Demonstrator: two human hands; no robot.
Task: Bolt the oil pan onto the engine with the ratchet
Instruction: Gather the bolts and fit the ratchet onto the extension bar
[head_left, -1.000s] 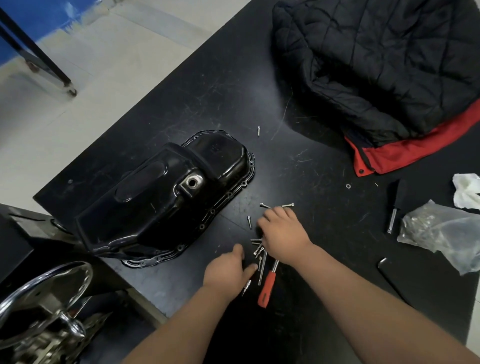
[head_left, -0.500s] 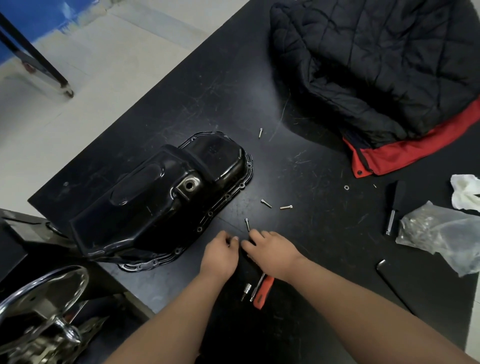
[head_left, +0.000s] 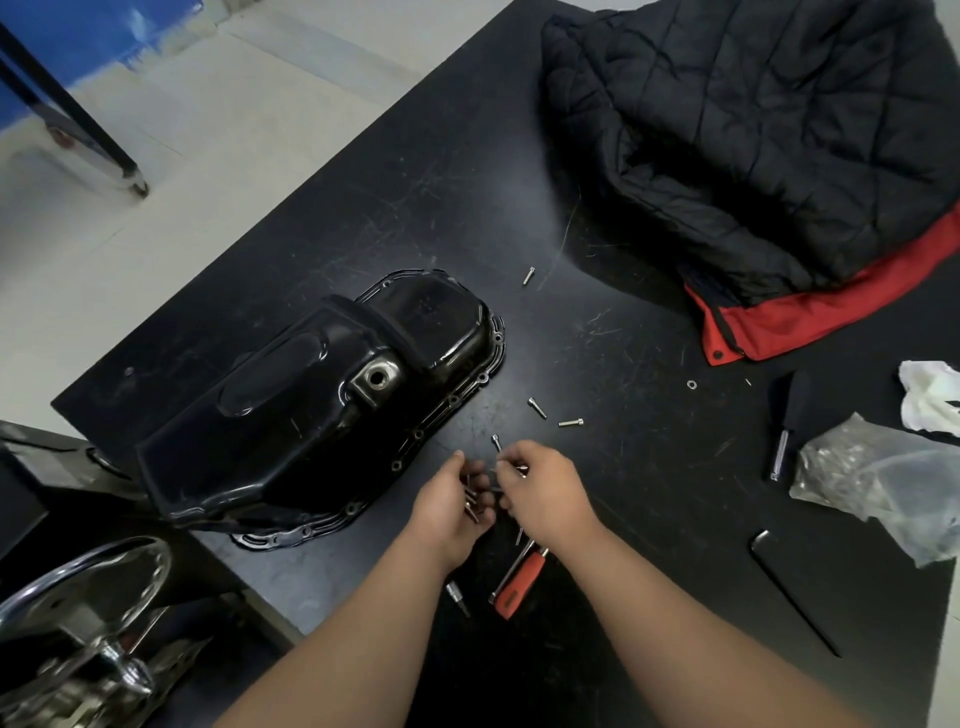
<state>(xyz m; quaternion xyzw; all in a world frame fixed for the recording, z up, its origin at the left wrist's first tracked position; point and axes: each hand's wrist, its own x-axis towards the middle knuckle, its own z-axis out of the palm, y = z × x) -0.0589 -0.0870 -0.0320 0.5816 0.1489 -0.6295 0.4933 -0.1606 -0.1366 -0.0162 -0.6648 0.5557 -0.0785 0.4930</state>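
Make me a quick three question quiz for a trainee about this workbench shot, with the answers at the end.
1. True or false: the oil pan rests on the black table with its flange down.
2. Which hand is collecting bolts in its palm? A) left hand B) right hand C) neither
3. Fill in: the tool with the orange handle lies on the table just below the ______ hand.

Key
1. True.
2. A. The left hand cups several bolts while the right brings another over.
3. Right.
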